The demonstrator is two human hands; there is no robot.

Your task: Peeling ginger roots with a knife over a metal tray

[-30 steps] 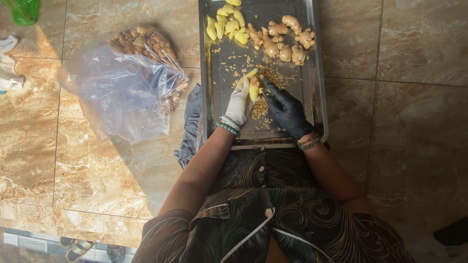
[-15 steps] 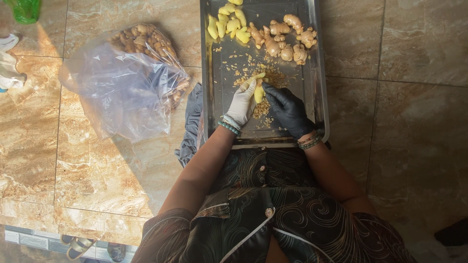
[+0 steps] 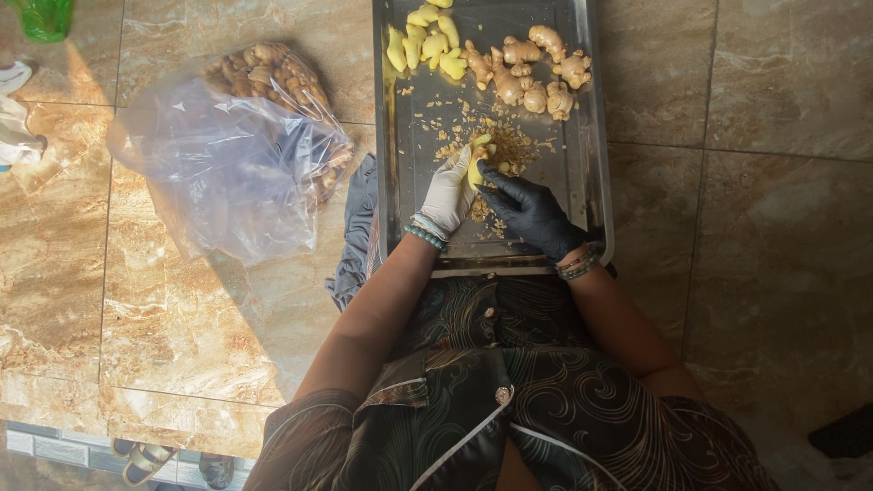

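Note:
My left hand, in a white glove, holds a yellow peeled piece of ginger above a metal tray. My right hand, in a black glove, presses against the same piece from the right; whether it holds a tool I cannot tell. Under both hands lies a heap of ginger peelings. At the tray's far end sit several yellow peeled ginger pieces and, to their right, several brown unpeeled ginger pieces.
A clear plastic bag with more unpeeled ginger lies on the marble floor left of the tray. A grey cloth hangs beside the tray's left edge. A green object is at the top left corner. Sandals show at the bottom left.
The hands have shifted slightly on the ginger piece over the peelings. Everything else on the tray and floor is as before.

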